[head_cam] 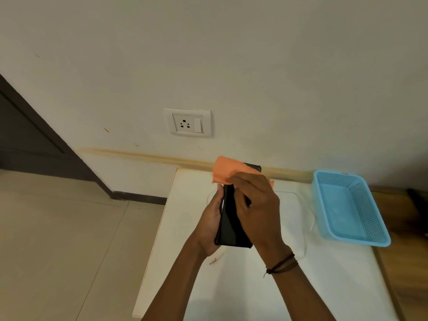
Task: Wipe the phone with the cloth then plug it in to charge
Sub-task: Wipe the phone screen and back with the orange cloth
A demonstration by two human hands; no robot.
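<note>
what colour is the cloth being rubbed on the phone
Orange. The cloth shows best in the head view, under the right hand at the phone's far end.

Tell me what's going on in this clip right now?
A person is wiping a black phone over a white table. The left hand grips the phone by its edge, while the right hand presses an orange cloth against its far end. A white charging cable lies on the table, its plug end loose, nothing in the wall socket. An empty blue basket sits to the right.
</note>
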